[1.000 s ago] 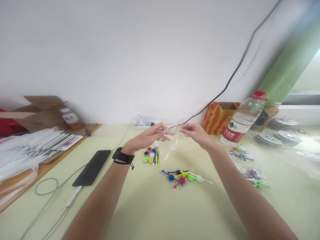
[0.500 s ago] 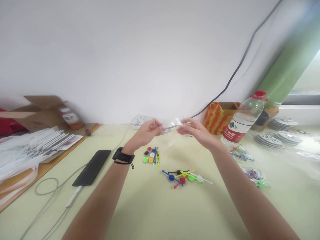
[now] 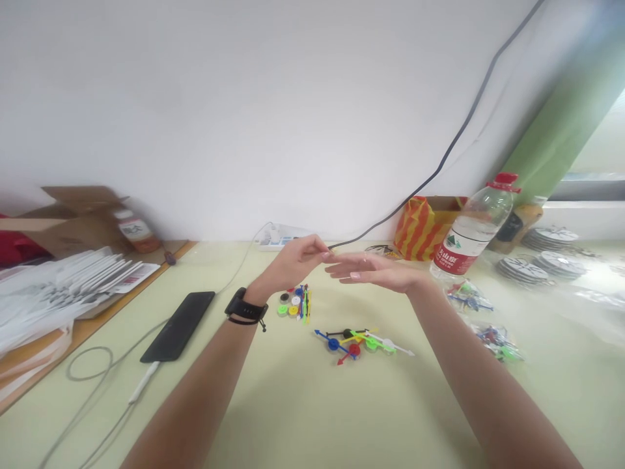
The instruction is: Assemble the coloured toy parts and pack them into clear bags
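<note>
Head view: left hand pinched narrow, contents unclear; right hand flat, empty. Coloured clock hands at 6 o'clock lie unbagged; filled bags at 4 o'clock.

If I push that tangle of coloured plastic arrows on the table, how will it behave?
The arrows look thin and small, so probably light and quick to skid on the smooth table. They lie crossed over one another, so a push may drag several together. Their slim shafts seem likely to flex if pinched hard.
</note>
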The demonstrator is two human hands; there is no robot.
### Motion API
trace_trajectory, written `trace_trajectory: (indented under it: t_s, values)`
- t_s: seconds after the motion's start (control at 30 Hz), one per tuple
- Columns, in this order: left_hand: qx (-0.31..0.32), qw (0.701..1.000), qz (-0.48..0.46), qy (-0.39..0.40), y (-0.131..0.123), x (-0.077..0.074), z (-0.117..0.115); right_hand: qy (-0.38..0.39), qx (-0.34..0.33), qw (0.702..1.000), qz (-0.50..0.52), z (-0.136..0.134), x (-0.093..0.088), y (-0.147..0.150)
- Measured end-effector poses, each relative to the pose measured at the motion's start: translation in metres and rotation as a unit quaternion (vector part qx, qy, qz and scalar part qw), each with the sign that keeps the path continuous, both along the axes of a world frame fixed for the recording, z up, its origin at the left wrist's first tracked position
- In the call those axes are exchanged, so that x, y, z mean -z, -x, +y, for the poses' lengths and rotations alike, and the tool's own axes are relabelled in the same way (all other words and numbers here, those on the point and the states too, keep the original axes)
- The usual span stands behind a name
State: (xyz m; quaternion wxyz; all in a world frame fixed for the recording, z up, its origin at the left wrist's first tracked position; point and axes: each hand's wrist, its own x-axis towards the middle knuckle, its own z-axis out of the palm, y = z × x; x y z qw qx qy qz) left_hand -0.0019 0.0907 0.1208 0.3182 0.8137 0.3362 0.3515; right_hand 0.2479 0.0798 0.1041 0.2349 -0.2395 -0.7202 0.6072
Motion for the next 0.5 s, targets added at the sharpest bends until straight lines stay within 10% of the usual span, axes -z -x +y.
trace_trajectory:
  t_s: [0.23, 0.5]
  values:
    - [-0.092, 0.981, 0.049, -0.164, 0.004, -0.002, -0.004, 0.043, 0.032, 0.998, 0.013, 0.001, 0.004, -0.005]
    - [-0.015, 0.926, 0.187, -0.329, -0.029, 0.011, -0.021, 0.186, 0.056, 0.975, 0.104, 0.001, 0.003, 0.014]
